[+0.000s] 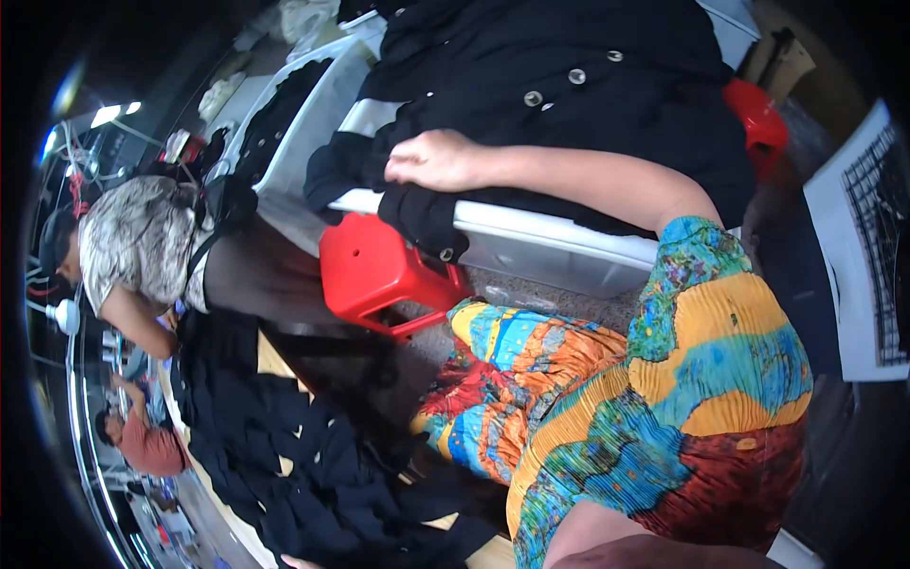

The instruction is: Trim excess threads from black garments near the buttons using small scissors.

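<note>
My right hand [434, 161] reaches across a large heap of black garments [654, 104] at the top. Its fingers are closed on a fold of this black cloth. Silver round metal fittings [576, 76] show on the heap, which lies over a white plastic bin [559, 232] and hangs down its side. Only a sliver of my left hand [300, 562] shows at the lower edge, by a pile of black cloth pieces [332, 474] on a wooden table [270, 356]. Its fingers are mostly cut off from view.
A red plastic stool [370, 266] stands between bin and table. Another bin [332, 81] holds more black cloth. A second red stool [758, 119] is at the upper right. One person [142, 237] bends over the table; another [147, 446] is farther off.
</note>
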Demonstrator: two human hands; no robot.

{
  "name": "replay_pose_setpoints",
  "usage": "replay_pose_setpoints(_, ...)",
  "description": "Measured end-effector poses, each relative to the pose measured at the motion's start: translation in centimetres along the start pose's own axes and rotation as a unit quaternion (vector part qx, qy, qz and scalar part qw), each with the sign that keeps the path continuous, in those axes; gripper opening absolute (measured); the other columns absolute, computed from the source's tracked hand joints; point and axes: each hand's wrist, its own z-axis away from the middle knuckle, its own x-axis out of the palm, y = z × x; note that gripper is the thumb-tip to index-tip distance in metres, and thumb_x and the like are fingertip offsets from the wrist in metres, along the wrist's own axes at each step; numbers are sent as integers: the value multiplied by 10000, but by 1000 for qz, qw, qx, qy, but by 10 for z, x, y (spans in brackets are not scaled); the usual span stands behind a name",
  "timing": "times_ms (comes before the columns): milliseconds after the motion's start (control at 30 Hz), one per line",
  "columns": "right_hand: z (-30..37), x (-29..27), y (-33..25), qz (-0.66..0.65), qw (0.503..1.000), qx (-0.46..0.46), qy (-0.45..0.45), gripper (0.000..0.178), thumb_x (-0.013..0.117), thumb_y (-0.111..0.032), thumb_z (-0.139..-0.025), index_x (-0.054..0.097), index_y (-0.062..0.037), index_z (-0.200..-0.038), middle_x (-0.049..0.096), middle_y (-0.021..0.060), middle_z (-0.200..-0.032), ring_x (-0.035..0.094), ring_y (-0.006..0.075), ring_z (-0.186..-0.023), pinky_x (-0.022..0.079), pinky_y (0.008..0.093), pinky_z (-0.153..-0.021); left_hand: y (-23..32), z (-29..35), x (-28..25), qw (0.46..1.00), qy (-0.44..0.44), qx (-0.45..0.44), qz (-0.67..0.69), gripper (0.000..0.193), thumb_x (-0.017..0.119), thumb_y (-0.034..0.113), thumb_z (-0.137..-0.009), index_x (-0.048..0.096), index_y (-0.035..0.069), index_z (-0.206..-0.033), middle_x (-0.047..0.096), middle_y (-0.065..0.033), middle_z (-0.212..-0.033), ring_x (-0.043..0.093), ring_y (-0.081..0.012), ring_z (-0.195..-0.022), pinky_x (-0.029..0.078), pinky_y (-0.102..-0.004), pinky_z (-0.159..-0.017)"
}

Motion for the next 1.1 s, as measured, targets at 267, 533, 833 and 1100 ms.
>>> replay_pose_setpoints(267,27,-167,116,349,872,158,303,290,533,-252,-724,590,-126,-979,555,120,-1002,539,283,-935,447,375,-795,162,-22,46,971,-49,90,215,377,554,160,-808,456,17,-1142,356,-219,-1225,344,-336,-1143,290,-384,-953)
replay_pose_setpoints(533,59,-308,179,410,709,394,418,324,508,-205,-766,518,-65,-1058,492,144,-1116,520,286,-1008,434,360,-834,289,-15,56,885,-231,204,349,436,562,52,-772,398,17,-1175,238,-238,-1297,278,-382,-1191,263,-390,-980)
replay_pose_setpoints(833,18,-327,237,420,725,384,388,382,575,-345,-747,552,-79,-1021,516,131,-1094,531,276,-985,436,363,-827,456,30,-6,739,-267,410,463,291,574,31,-711,531,-4,-996,398,-230,-1182,444,-375,-1049,384,-393,-872)
replay_pose_setpoints(1100,-58,-312,279,426,768,291,379,252,541,-250,-783,546,-95,-981,517,116,-1045,558,297,-903,461,378,-756,598,67,4,597,-340,510,517,356,606,137,-742,516,-12,-1052,396,-232,-1183,436,-384,-1047,389,-382,-874)
